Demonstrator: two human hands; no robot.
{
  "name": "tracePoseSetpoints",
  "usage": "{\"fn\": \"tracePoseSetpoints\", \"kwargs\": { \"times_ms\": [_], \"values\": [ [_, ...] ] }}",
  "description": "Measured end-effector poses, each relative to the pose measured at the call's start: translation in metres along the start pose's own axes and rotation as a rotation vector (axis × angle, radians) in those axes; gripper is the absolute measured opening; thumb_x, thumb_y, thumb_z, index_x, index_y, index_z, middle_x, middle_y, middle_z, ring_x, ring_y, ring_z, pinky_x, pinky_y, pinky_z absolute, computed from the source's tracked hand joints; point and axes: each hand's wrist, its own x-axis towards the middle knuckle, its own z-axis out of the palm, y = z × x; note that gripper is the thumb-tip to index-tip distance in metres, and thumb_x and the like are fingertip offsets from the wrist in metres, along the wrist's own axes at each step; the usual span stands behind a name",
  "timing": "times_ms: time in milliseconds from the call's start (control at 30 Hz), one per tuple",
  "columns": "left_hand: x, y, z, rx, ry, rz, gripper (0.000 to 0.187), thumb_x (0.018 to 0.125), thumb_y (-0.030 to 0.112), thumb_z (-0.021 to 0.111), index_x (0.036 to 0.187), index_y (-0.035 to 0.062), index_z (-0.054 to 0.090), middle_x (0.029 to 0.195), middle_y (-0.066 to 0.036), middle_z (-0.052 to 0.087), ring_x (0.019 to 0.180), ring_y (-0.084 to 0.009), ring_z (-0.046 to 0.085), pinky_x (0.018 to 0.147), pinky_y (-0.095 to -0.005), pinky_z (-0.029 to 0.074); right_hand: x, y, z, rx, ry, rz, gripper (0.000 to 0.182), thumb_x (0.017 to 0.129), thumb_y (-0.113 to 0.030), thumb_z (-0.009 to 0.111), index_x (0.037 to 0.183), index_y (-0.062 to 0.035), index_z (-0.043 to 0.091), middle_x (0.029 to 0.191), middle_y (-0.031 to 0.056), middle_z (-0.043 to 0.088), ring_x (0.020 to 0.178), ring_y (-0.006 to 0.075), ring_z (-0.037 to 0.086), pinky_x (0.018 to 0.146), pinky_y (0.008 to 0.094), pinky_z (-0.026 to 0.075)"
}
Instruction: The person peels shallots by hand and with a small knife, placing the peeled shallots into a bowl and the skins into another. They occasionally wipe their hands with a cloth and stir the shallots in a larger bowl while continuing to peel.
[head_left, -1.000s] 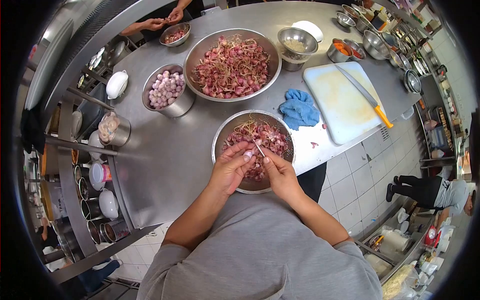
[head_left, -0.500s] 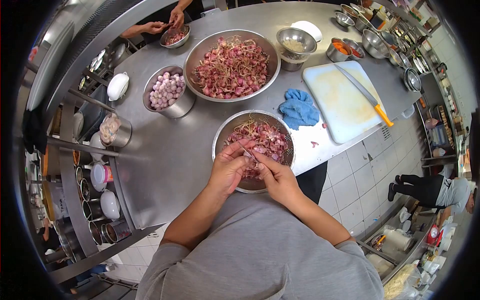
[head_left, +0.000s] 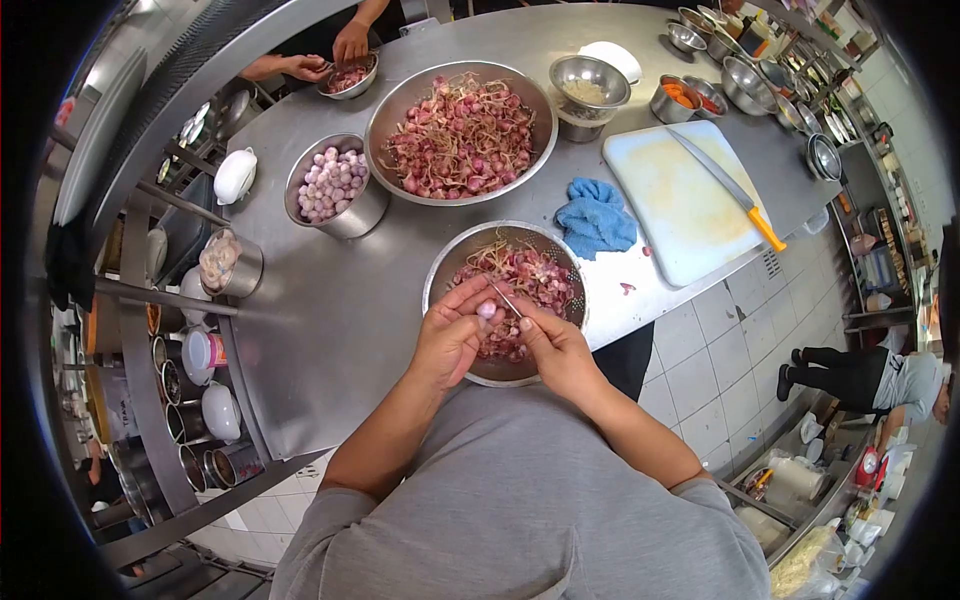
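Observation:
My left hand (head_left: 450, 335) holds a peeled, pale purple shallot (head_left: 487, 309) between thumb and fingers. A small knife (head_left: 507, 301) is gripped in my right hand (head_left: 553, 350), its blade pointing up and left beside the shallot. Both hands are over the near part of a perforated metal colander (head_left: 437, 272) with reddish shallot skins (head_left: 540, 280) inside. Behind the colander stands a large metal bowl (head_left: 550, 130) of unpeeled shallots (head_left: 462, 140). Peeled shallots (head_left: 332, 180) fill a metal pot (head_left: 360, 212) to its left.
A blue cloth (head_left: 596, 218) lies right of the colander. Beyond it, a white cutting board (head_left: 665, 215) bears a large orange-handled knife (head_left: 765, 228). A co-worker's hands (head_left: 350, 42) are at a small bowl (head_left: 362, 84) at the upper left. Another person (head_left: 870, 380) stands at the right.
The peeled shallot now shows clearly in my left hand, and my right hand's knife is more visible. The co-worker's hands have moved apart, one now lower over the small bowl.

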Motion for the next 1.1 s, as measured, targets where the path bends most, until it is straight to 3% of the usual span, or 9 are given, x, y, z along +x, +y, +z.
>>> {"fn": "tracePoseSetpoints", "kwargs": {
  "times_ms": [233, 300, 500, 633, 733, 833, 900, 1000, 1100],
  "values": [
    [-0.002, 0.005, 0.013, 0.155, 0.023, 0.053, 0.055, 0.089, -0.014, 0.055, 0.142, -0.0025, 0.046, 0.136, -0.021, 0.058, 0.124, -0.0262, 0.059, 0.106, -0.0355, 0.049, -0.010, -0.027, 0.001, -0.158, -0.019, -0.069, 0.037, 0.105, -0.020, 0.050, 0.138, -0.0064, 0.056, 0.128, 0.0160, 0.066, 0.119, 0.0210, 0.063, 0.101, 0.0295, 0.046],
    [-0.001, 0.004, 0.011, 0.295, -0.005, 0.107, 0.059, 0.088, -0.014, 0.057, 0.144, -0.0024, 0.044, 0.135, -0.021, 0.059, 0.124, -0.0257, 0.059, 0.106, -0.0351, 0.048, -0.010, -0.040, -0.003, -0.397, -0.105, 0.151, 0.037, 0.104, -0.022, 0.051, 0.139, -0.0101, 0.057, 0.126, 0.0170, 0.067, 0.119, 0.0243, 0.064, 0.099, 0.0309, 0.047],
    [-0.001, 0.005, 0.008, 0.375, -0.030, 0.075, 0.062, 0.088, -0.015, 0.055, 0.147, -0.0024, 0.040, 0.133, -0.020, 0.061, 0.122, -0.0227, 0.060, 0.103, -0.0321, 0.049, -0.009, -0.019, 0.004, -0.161, 0.011, 0.002, 0.036, 0.105, -0.019, 0.049, 0.139, -0.0079, 0.056, 0.127, 0.0171, 0.067, 0.118, 0.0241, 0.064, 0.099, 0.0311, 0.047],
    [-0.002, 0.003, 0.010, 0.349, -0.032, 0.052, 0.060, 0.089, -0.013, 0.056, 0.147, -0.0034, 0.039, 0.136, -0.021, 0.059, 0.122, -0.0218, 0.060, 0.103, -0.0317, 0.049, -0.004, -0.010, 0.003, -0.033, 0.006, 0.007, 0.036, 0.106, -0.016, 0.048, 0.139, -0.0039, 0.055, 0.131, 0.0161, 0.064, 0.122, 0.0203, 0.060, 0.102, 0.0295, 0.044],
    [-0.004, 0.001, 0.015, 0.181, -0.031, 0.073, 0.056, 0.092, -0.010, 0.055, 0.146, -0.0042, 0.040, 0.139, -0.021, 0.056, 0.122, -0.0220, 0.059, 0.104, -0.0322, 0.049, -0.005, -0.015, -0.001, -0.001, -0.011, 0.147, 0.037, 0.106, -0.014, 0.047, 0.140, -0.0013, 0.054, 0.136, 0.0155, 0.062, 0.126, 0.0175, 0.056, 0.104, 0.0280, 0.042],
    [-0.002, -0.003, 0.009, 0.028, 0.016, 0.039, 0.050, 0.095, -0.009, 0.051, 0.144, -0.0047, 0.042, 0.138, -0.023, 0.055, 0.125, -0.0291, 0.058, 0.105, -0.0368, 0.051, -0.007, -0.010, -0.001, 0.042, 0.007, 0.188, 0.037, 0.106, -0.014, 0.046, 0.140, -0.0022, 0.054, 0.136, 0.0150, 0.061, 0.125, 0.0172, 0.056, 0.103, 0.0278, 0.042],
    [-0.001, -0.004, 0.010, 0.014, 0.022, 0.023, 0.045, 0.096, -0.008, 0.052, 0.140, -0.0038, 0.047, 0.137, -0.022, 0.056, 0.126, -0.0297, 0.058, 0.105, -0.0364, 0.052, -0.009, -0.013, 0.001, -0.038, 0.047, 0.023, 0.038, 0.106, -0.015, 0.048, 0.140, -0.0025, 0.053, 0.132, 0.0158, 0.064, 0.120, 0.0194, 0.060, 0.099, 0.0288, 0.045],
    [-0.002, -0.004, 0.014, 0.032, -0.008, 0.014, 0.044, 0.097, -0.004, 0.055, 0.141, -0.0015, 0.048, 0.136, -0.016, 0.058, 0.125, -0.0243, 0.058, 0.104, -0.0325, 0.051, -0.012, -0.016, 0.003, -0.248, 0.028, -0.026, 0.038, 0.105, -0.018, 0.049, 0.140, -0.0026, 0.054, 0.126, 0.0175, 0.067, 0.116, 0.0225, 0.064, 0.097, 0.0299, 0.047],
    [-0.001, -0.003, 0.019, 0.068, -0.020, 0.025, 0.043, 0.097, -0.004, 0.055, 0.140, 0.0002, 0.050, 0.135, -0.016, 0.058, 0.124, -0.0242, 0.059, 0.104, -0.0318, 0.051, -0.012, -0.021, 0.004, -0.249, 0.045, -0.014, 0.039, 0.104, -0.020, 0.051, 0.139, -0.0025, 0.054, 0.121, 0.0200, 0.069, 0.111, 0.0254, 0.067, 0.094, 0.0310, 0.049]
  ]
}}
